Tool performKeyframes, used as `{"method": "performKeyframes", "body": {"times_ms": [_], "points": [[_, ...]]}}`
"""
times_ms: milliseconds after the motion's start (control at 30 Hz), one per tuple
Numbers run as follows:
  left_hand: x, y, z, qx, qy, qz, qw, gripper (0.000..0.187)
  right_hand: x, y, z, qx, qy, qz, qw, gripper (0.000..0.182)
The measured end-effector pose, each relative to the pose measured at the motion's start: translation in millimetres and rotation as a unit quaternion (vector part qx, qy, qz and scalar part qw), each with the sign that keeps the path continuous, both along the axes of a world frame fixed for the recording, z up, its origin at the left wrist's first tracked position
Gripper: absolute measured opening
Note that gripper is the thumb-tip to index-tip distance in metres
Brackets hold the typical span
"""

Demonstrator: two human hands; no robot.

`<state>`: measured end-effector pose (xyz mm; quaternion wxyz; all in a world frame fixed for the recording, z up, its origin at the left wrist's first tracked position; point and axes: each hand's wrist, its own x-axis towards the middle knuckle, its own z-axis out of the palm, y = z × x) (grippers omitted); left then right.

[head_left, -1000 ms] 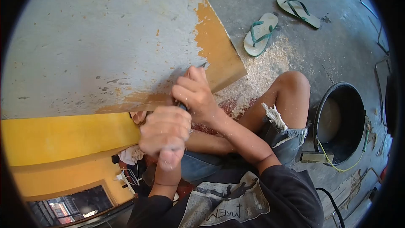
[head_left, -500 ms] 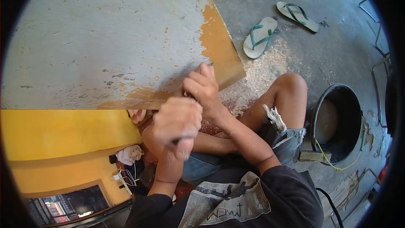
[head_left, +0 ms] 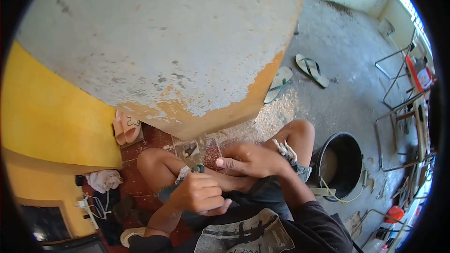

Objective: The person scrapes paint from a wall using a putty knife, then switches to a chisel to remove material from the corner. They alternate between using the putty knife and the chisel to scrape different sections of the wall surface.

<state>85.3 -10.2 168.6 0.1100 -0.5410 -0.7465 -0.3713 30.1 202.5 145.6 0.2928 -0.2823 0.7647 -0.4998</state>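
My left hand (head_left: 199, 194) is closed around what looks like a paint scraper with a green handle (head_left: 198, 168). Its flat blade (head_left: 197, 149) points up and away from me and is smeared by motion. To the right, over my lap, my right hand (head_left: 253, 159) has its thumb stretched out apart from the fingers. Those fingers are blurred, and nothing shows in them. Beyond both hands stands a wall (head_left: 154, 42) with grey-white paint. Along its lower edge and corner the paint is off, baring an orange-tan layer (head_left: 206, 119). Neither hand touches the wall.
A black bucket (head_left: 355, 159) holding cloudy liquid stands by my right knee. Pale flakes (head_left: 281, 112) litter the floor near the flip-flops (head_left: 311, 70). Pink slides (head_left: 125, 127) sit at the left beside a yellow wall (head_left: 51, 112). Metal-framed furniture (head_left: 391, 117) lines the right side.
Both hands have come away from the wall, down toward my lap, and parted; the right hand has let go of the scraper. My view has tilted up, showing more of the room.
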Motion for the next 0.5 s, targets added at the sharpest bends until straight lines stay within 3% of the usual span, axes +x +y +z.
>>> {"method": "performKeyframes", "body": {"times_ms": [67, 100, 133, 200, 267, 333, 400, 467, 500], "points": [[10, 11, -27, 0.028, 0.009, 0.002, 1.000, 0.037, 19, -13, -32, -0.003, -0.209, 0.047, 0.977, 0.067], [13, 16, -42, 0.021, 0.011, -0.020, 1.000, 0.035, 37, -19, -52, -0.013, -0.398, 0.005, 0.917, 0.067], [17, 20, -56, 0.014, 0.011, -0.041, 0.999, 0.033, 53, -27, -57, -0.105, -0.450, -0.050, 0.885, 0.055], [31, 28, -87, 0.014, -0.017, -0.038, 0.999, 0.031, 78, -30, -90, -0.162, -0.582, -0.149, 0.783, 0.047], [40, 31, -97, 0.010, -0.045, -0.037, 0.998, 0.029, 96, -23, -103, -0.166, -0.607, -0.176, 0.757, 0.044], [46, 29, -99, -0.009, -0.132, -0.150, 0.980, 0.026, 106, -14, -112, -0.172, -0.632, -0.199, 0.729, 0.042], [49, 25, -95, 0.030, -0.196, -0.184, 0.963, 0.023, 109, -6, -117, -0.207, -0.531, -0.225, 0.790, 0.035], [50, 21, -93, 0.178, -0.310, -0.209, 0.910, 0.019, 102, 1, -117, -0.239, -0.507, -0.241, 0.792, 0.032], [52, 13, -103, 0.186, -0.389, -0.183, 0.884, 0.014, 98, 9, -127, -0.236, -0.421, -0.237, 0.843, 0.031]]}}
